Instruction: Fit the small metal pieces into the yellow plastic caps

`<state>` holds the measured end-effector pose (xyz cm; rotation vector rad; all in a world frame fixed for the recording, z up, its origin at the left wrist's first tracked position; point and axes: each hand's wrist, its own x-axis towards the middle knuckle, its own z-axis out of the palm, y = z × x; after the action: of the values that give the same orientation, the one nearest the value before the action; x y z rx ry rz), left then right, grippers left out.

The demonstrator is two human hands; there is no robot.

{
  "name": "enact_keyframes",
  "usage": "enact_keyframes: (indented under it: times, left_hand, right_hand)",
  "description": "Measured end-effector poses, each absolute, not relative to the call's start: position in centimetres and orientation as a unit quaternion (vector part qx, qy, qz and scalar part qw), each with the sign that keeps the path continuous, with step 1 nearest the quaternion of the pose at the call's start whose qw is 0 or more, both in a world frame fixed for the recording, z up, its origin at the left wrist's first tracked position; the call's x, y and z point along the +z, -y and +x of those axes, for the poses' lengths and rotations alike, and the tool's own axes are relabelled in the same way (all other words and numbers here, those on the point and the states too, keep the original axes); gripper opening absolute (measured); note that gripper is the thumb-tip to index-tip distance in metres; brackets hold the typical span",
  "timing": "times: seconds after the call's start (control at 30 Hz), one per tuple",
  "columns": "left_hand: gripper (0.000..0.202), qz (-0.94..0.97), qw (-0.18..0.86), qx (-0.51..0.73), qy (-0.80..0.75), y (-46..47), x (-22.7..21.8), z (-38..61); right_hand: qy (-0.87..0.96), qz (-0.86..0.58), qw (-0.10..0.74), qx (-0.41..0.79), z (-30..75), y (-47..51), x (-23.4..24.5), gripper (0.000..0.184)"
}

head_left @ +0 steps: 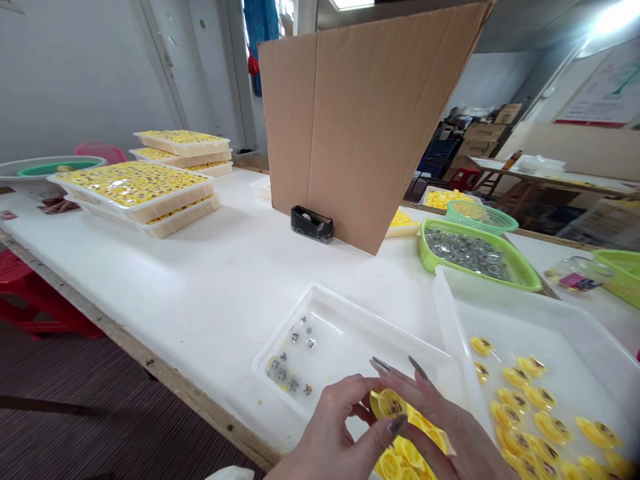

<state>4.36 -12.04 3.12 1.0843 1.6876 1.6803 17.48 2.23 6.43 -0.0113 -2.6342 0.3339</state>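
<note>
Between my two hands is a small yellow plastic piece (389,403) with a dark printed picture in its middle. My left hand (340,423) is closed, its thumb and index finger around the piece. My right hand (440,417) meets it from the other side, thumb low and long-nailed fingers bent over the top; its exact contact is partly hidden. Below them, a heap of yellow plastic pieces (407,457) lies in a shallow white tray (345,303). Several small clear domes with printed pictures (281,373) are scattered at that tray's left end.
At right, a larger white tray (500,313) holds finished-looking yellow pieces (553,427). Behind it stands a green basket (525,280) of clear parts. A cardboard sheet (360,120) stands upright behind a black tape dispenser (311,224). Stacked trays (185,210) of yellow pieces sit far left.
</note>
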Motion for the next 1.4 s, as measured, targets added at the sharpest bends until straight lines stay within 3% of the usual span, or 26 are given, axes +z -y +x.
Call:
enact_keyframes:
  times: [0.13, 0.27, 0.5, 0.63, 0.83, 1.03, 1.2, 1.4]
  left_hand:
    - [0.029, 0.43, 0.238, 0.605, -0.627, 11.8, 4.4, 4.1]
    - [0.034, 0.461, 0.197, 0.585, -0.637, 12.0, 4.8, 4.1]
    - [0.031, 0.469, 0.205, 0.566, -0.647, 12.1, 5.1, 4.2]
    - [0.029, 0.456, 0.238, 0.571, -0.639, 11.9, 4.8, 4.1]
    - [0.039, 0.41, 0.275, 0.619, -0.611, 11.9, 4.2, 4.4]
    - [0.042, 0.416, 0.31, 0.626, -0.582, 11.6, 4.0, 4.0]
    - [0.042, 0.446, 0.306, 0.622, -0.567, 11.5, 3.8, 3.5]
    - [0.032, 0.42, 0.351, 0.614, -0.569, 11.7, 4.2, 3.1]
  right_hand:
    - [0.956, -0.016, 0.275, 0.107, 17.3, -2.3, 6.1, 0.064]
    - [0.949, 0.01, 0.3, 0.098, 17.3, -2.0, 6.0, 0.062]
    - [0.954, 0.049, 0.282, 0.085, 17.2, -2.3, 6.4, 0.067]
    - [0.966, 0.058, 0.238, 0.082, 17.1, -2.6, 6.7, 0.06]
    - [0.953, -0.046, 0.273, 0.12, 17.3, -2.0, 6.9, 0.038]
    - [0.939, -0.145, 0.256, 0.18, 17.3, -1.2, 7.0, 0.023]
    - [0.942, -0.114, 0.233, 0.212, 17.0, -1.1, 6.9, 0.017]
    - [0.963, -0.07, 0.201, 0.163, 17.2, -1.6, 7.9, 0.019]
